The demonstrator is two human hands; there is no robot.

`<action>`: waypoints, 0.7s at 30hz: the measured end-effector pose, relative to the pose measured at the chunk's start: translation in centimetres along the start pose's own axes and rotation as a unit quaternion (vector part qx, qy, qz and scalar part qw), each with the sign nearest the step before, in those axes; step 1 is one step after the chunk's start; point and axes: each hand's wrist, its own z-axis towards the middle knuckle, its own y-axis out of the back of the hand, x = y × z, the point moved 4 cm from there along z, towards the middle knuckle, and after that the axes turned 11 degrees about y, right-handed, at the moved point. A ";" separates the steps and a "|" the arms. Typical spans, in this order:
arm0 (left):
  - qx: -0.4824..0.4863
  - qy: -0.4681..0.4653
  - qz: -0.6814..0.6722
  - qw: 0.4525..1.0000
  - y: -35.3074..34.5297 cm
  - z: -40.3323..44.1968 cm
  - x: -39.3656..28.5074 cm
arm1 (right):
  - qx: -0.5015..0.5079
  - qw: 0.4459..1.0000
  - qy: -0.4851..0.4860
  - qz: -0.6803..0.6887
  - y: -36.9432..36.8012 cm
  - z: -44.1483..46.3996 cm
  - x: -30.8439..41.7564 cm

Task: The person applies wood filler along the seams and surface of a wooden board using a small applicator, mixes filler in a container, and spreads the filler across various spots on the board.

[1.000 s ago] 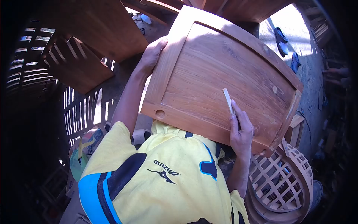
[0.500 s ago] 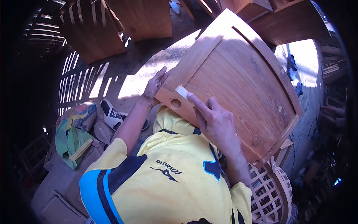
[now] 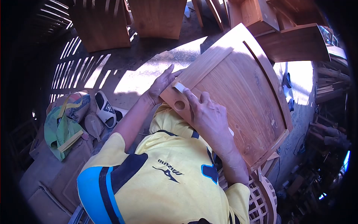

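A framed wooden panel [image 3: 238, 93] leans tilted across my lap, with a round hole in its near rail and a dark slot along the far side. My left hand [image 3: 161, 86] grips its left edge, thumb up, the other fingers partly hidden behind the wood. Under the fingertips of my right hand [image 3: 209, 114] is a small pale piece that looks like folded sandpaper [image 3: 179, 87]. It is pressed flat on the rail's left corner, just beyond the hole.
Wooden panels [image 3: 158, 18] stand at the back, with a box-like wooden piece [image 3: 253, 16] at the upper right. A green bag [image 3: 59, 128] and sandals [image 3: 105, 108] lie on the left. A wooden lattice piece [image 3: 261, 201] sits by my right side.
My right hand has slid the sandpaper along the rail toward the panel's left corner. The whole view has shifted slightly; my left hand keeps its hold on the edge.
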 end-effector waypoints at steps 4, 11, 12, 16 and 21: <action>0.014 -0.009 0.015 1.000 -0.4 0.0 -0.2 | 0.011 1.000 0.000 0.002 0.0 0.3 -0.1; -0.006 0.002 0.002 1.000 -0.4 0.1 -0.3 | -0.030 0.999 0.036 -0.004 -0.7 0.9 0.4; 0.002 -0.001 0.008 1.000 -0.1 0.2 -0.2 | -0.030 0.999 0.034 -0.003 -0.5 0.6 0.2; 0.002 -0.009 0.011 1.000 0.6 0.4 0.0 | 0.040 0.999 -0.014 -0.005 0.5 -1.9 -0.9; 0.027 -0.008 -0.010 1.000 0.0 0.2 -0.2 | -0.011 1.000 0.004 0.013 -0.3 -1.6 -0.7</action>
